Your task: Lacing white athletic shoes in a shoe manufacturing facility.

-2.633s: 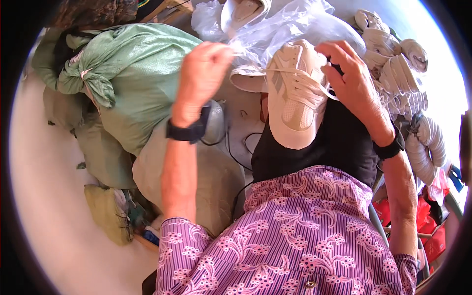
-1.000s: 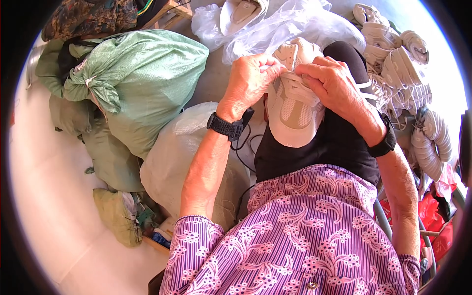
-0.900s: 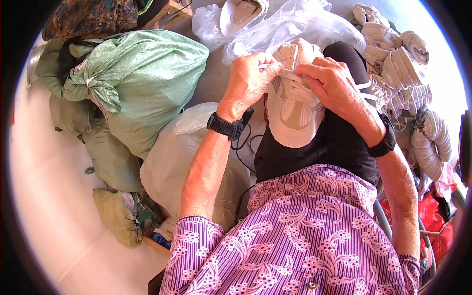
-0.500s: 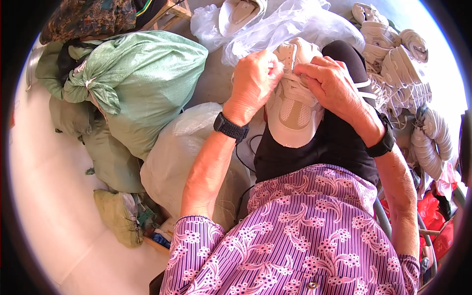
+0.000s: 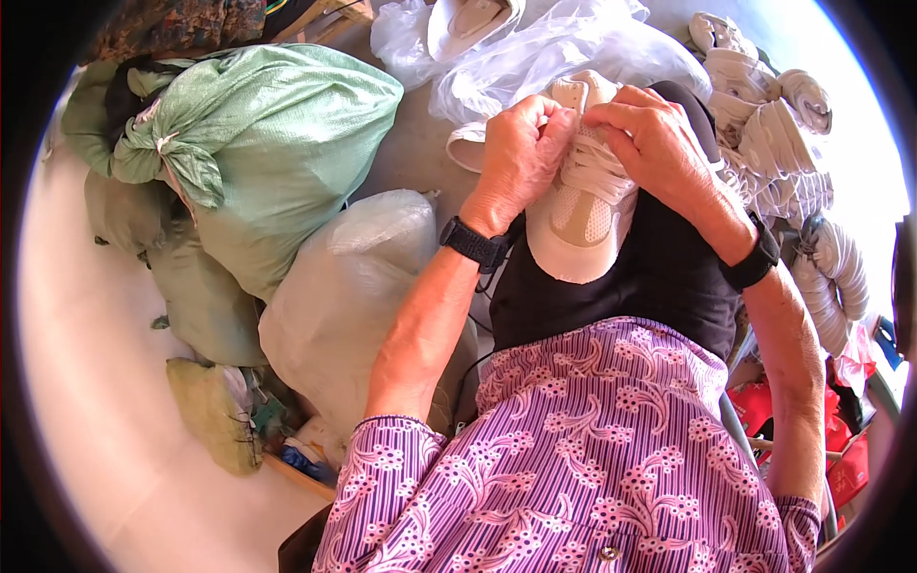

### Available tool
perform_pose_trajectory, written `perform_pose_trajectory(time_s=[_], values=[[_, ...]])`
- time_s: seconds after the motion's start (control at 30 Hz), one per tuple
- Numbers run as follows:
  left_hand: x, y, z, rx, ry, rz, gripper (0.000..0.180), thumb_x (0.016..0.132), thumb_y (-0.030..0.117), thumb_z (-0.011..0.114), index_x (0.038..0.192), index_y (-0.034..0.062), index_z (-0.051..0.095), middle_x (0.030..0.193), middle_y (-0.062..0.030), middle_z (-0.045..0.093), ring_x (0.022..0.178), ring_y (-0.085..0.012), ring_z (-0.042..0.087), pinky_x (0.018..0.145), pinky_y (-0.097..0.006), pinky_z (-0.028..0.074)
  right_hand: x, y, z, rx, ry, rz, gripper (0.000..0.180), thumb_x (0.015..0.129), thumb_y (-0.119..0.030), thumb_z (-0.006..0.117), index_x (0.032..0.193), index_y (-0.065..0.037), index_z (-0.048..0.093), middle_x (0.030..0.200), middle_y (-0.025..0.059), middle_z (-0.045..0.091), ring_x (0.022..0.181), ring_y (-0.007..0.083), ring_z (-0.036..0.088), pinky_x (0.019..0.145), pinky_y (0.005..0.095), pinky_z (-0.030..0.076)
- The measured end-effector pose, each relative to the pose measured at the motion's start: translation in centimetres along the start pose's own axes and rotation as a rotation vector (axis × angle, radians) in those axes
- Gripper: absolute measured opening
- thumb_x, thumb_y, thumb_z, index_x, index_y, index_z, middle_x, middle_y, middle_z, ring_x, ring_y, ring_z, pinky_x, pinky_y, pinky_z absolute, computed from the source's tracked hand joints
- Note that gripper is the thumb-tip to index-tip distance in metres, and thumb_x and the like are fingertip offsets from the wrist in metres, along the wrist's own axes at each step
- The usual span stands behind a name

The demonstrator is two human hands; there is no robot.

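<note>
A pale beige sneaker [image 5: 573,250] rests on my lap over dark trousers, its toe pointing toward me. Light shoelaces [image 5: 590,170] criss-cross its front, and the tongue stands up beyond my hands. At the left edge of the eyelets, my left hand [image 5: 523,158] is closed in a pinch on the shoelace. My right hand [image 5: 659,143] pinches the shoelace at the upper right of the shoe, thumb and forefinger together. The fingers hide most of the lace ends. Both wrists wear black bands.
On the left stand a tied green sack [image 5: 287,143] and a whitish sack [image 5: 334,296]. Clear plastic [image 5: 564,57] lies beyond the shoe, near another light shoe [image 5: 473,24]. Stacked pale shoe parts [image 5: 778,134] fill the right side, above red bags [image 5: 845,458].
My left hand has come right, closer to my right hand, and both pinch farther up the shoe. More of the crossed shoelaces now shows. The view has shifted slightly.
</note>
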State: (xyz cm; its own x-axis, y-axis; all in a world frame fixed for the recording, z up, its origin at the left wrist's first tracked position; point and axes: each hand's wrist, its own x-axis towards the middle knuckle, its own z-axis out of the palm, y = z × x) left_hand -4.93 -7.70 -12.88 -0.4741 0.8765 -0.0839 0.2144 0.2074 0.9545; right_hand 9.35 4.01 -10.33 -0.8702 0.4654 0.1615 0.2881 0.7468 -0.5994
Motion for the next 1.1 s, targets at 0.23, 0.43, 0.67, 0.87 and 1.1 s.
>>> perform_pose_trajectory(time_s=[0.23, 0.43, 0.67, 0.87, 1.1], values=[[-0.7, -0.6, -0.7, -0.023, -0.035, -0.101, 0.025, 0.09, 0.025, 0.061, 0.081, 0.002, 0.061, 0.065, 0.0049, 0.053, 0.06, -0.0021, 0.043, 0.053, -0.02, 0.038, 0.8, 0.3, 0.8, -0.015, 0.079, 0.022, 0.017, 0.082, -0.014, 0.055, 0.089, -0.008, 0.069, 0.088, 0.0107, 0.063, 0.089, 0.0319, 0.06, 0.078, 0.041, 0.047], [-0.5, -1.8, -0.6, -0.319, -0.062, -0.251, 0.02, 0.09, 0.023, 0.059, 0.083, 0.0041, 0.058, 0.064, 0.005, 0.049, 0.056, -0.0031, 0.041, 0.05, -0.019, 0.034, 1.8, 0.4, 0.9, 0.036, -0.038, 0.053, 0.019, 0.083, -0.016, 0.053, 0.09, -0.011, 0.069, 0.09, 0.0101, 0.063, 0.092, 0.0312, 0.058, 0.079, 0.0428, 0.046], [-0.7, -2.1, -0.7, -0.577, -0.142, -0.323, 0.015, 0.091, 0.021, 0.059, 0.087, 0.0067, 0.056, 0.066, 0.0057, 0.047, 0.055, -0.0023, 0.04, 0.049, -0.018, 0.031, 2.9, 0.2, 1.2, -0.174, -0.234, -0.06, 0.018, 0.079, -0.018, 0.053, 0.084, -0.014, 0.07, 0.091, 0.0086, 0.063, 0.096, 0.03, 0.057, 0.079, 0.0458, 0.043], [-1.0, -2.1, -0.6, -0.577, -0.173, -0.26, 0.015, 0.091, 0.022, 0.06, 0.089, 0.0078, 0.056, 0.067, 0.0059, 0.048, 0.057, -0.0018, 0.041, 0.051, -0.017, 0.032, 3.5, 0.2, 2.5, -0.128, -0.273, 0.056, 0.015, 0.076, -0.017, 0.054, 0.075, -0.011, 0.068, 0.09, 0.0101, 0.064, 0.096, 0.0307, 0.057, 0.078, 0.0467, 0.043], [-0.6, -1.0, -0.8, -0.405, -0.209, -0.233, 0.016, 0.091, 0.023, 0.062, 0.088, 0.008, 0.058, 0.069, 0.0049, 0.052, 0.059, -0.0017, 0.045, 0.053, -0.016, 0.035, 1.8, -0.4, 1.1, -0.267, -0.099, -0.178, 0.009, 0.069, -0.014, 0.058, 0.069, -0.007, 0.064, 0.082, 0.0071, 0.06, 0.088, 0.0264, 0.056, 0.081, 0.042, 0.041]])
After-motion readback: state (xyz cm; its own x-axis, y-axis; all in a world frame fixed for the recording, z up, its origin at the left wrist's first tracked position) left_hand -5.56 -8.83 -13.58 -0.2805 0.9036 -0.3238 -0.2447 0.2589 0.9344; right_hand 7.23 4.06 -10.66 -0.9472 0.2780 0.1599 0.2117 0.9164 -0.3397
